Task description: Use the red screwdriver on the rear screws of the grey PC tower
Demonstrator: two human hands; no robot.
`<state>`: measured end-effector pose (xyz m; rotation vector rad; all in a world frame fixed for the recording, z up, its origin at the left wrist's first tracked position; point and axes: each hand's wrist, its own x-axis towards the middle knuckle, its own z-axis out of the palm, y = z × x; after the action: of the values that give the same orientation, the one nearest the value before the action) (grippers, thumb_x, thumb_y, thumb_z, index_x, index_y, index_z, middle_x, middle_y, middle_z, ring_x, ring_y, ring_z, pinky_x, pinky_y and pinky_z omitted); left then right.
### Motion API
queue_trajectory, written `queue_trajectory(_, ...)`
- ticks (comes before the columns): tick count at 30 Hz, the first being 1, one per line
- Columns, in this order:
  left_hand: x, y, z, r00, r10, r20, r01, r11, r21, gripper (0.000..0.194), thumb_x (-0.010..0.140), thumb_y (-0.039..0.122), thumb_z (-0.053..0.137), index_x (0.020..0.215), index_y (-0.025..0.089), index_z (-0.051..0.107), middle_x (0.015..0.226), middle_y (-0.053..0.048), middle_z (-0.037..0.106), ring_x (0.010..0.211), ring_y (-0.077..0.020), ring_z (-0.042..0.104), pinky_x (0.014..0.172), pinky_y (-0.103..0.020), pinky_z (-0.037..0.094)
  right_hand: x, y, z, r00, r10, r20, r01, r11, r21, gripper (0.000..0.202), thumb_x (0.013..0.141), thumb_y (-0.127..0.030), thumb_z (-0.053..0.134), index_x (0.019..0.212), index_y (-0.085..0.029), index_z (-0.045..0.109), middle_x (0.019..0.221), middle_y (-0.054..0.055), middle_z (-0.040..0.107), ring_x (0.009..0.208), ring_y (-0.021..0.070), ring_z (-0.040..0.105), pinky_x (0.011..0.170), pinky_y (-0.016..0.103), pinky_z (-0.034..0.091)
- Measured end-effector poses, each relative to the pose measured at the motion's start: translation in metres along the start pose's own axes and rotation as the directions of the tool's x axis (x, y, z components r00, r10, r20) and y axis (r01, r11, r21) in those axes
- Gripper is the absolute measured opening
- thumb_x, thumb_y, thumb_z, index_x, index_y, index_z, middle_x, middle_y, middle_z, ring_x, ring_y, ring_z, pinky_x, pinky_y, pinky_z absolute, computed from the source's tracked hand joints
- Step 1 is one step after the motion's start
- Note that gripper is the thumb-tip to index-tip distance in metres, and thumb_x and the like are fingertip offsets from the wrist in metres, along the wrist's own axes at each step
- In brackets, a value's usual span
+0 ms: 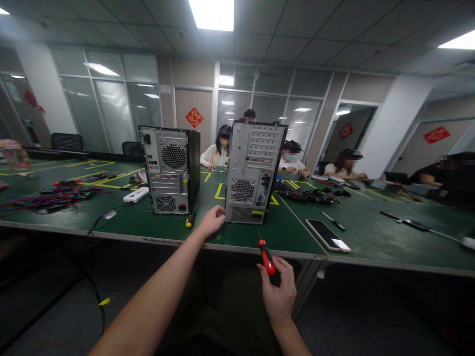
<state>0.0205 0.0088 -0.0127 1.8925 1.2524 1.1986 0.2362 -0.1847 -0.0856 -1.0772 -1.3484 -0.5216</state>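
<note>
A computer tower (248, 148) stands upright on the green table, its metal rear panel facing me. My left hand (213, 220) has its fingers curled against the lower left edge of this case; part of the fingertips is hidden. In my right hand (280, 284), thumb and fingers pinch the red and black handle of a screwdriver (264, 253). Its thin shaft points up toward the tower's bottom edge, and I cannot tell whether the tip touches. To the left stands a second computer tower (166, 170), with a yellow and black screwdriver (191, 217) lying beside its base.
A phone (326, 234) and a slim dark tool (333, 221) lie to the right. Bundled black cables (315, 194) sit behind them. At left are a white power strip (136, 194) and coloured wires (55, 198). Several people sit across the green table (289, 232).
</note>
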Motion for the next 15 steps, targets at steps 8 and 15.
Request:
queue_trajectory(8, -0.0009, 0.0023, -0.0014, 1.000, -0.024, 0.008, 0.024, 1.000, 0.003, 0.018, 0.081, 0.015, 0.060, 0.096, 0.018, 0.067, 0.095, -0.004, 0.073, 0.080, -0.0156, 0.066, 0.075, -0.026, 0.052, -0.0019, -0.0045, 0.0003, 0.999, -0.024, 0.043, 0.023, 1.000, 0.007, 0.031, 0.096, -0.018, 0.068, 0.127, -0.020, 0.066, 0.119, 0.013, 0.070, 0.109, 0.0238, 0.071, 0.092, 0.040, 0.062)
queue_trajectory(15, 0.0017, -0.0043, 0.0013, 1.000, -0.002, -0.003, 0.002, 1.000, -0.015, 0.017, 0.080, 0.015, 0.061, 0.096, 0.019, 0.068, 0.095, -0.003, 0.073, 0.080, -0.0154, 0.066, 0.075, -0.026, 0.052, -0.0032, -0.0037, 0.0012, 0.997, -0.015, 0.070, 0.013, 0.999, 0.031, 0.032, 0.097, -0.017, 0.066, 0.129, -0.021, 0.066, 0.123, 0.013, 0.070, 0.114, 0.0245, 0.071, 0.095, 0.042, 0.062)
